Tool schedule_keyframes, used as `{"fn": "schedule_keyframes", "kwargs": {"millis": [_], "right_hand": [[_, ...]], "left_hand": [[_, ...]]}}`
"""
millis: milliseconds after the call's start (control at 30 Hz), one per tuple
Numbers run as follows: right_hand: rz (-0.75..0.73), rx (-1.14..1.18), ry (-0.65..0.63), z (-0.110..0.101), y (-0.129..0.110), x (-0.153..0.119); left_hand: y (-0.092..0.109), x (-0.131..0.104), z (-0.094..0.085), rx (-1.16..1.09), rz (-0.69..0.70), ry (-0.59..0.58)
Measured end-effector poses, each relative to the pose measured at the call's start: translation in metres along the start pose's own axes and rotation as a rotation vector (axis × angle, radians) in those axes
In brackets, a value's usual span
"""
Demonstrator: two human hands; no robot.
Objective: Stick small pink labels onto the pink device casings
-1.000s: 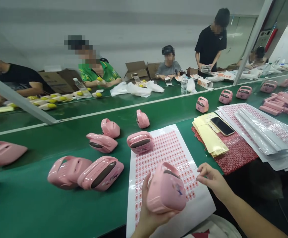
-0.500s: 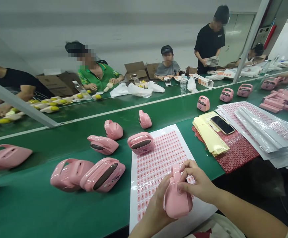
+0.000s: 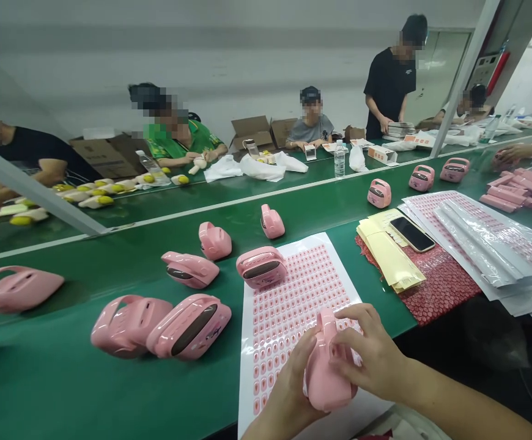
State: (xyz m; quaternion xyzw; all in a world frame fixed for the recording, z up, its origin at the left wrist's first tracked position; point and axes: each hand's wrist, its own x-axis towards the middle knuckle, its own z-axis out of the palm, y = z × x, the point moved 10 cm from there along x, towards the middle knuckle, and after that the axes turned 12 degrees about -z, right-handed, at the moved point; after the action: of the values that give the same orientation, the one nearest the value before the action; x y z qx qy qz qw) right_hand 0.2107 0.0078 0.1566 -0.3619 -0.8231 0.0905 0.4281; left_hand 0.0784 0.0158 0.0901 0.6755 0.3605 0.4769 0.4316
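A pink plastic speaker (image 3: 328, 388) with a loop handle is held upright, end-on to me, low in front of my body. My left hand (image 3: 288, 385) wraps round its left side. Against its upper right side, by the foot of the handle, rest the bent fingers and thumb of my right hand (image 3: 373, 351); whether a small piece is under those fingertips I cannot tell. Beneath lies a white sheet of small pink stickers (image 3: 300, 287) in rows. Another pink speaker (image 3: 261, 267) with a dark front panel sits on the sheet's far left corner.
Several pink speakers (image 3: 190, 327) lie on the green table (image 3: 41, 391) to the left. At right are a phone (image 3: 413, 234), yellow papers (image 3: 389, 256), red bubble wrap (image 3: 444, 281) and more sticker sheets (image 3: 490, 244). Co-workers sit and stand across the belt.
My right fingers have shifted slightly along the side of the held speaker, index finger and thumb now lower. The left hand keeps its grip. Across the belt, the standing co-worker has lowered a stack.
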Motion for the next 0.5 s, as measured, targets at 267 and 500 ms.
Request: {"fn": "schedule_keyframes", "kwargs": {"millis": [267, 500], "right_hand": [[0.231, 0.414, -0.069, 0.028, 0.020, -0.005], [0.190, 0.526, -0.062, 0.038, 0.022, 0.004]], "left_hand": [[0.026, 0.006, 0.000, -0.027, 0.153, -0.028], [0.038, 0.000, 0.016, 0.427, 0.399, -0.045]]}}
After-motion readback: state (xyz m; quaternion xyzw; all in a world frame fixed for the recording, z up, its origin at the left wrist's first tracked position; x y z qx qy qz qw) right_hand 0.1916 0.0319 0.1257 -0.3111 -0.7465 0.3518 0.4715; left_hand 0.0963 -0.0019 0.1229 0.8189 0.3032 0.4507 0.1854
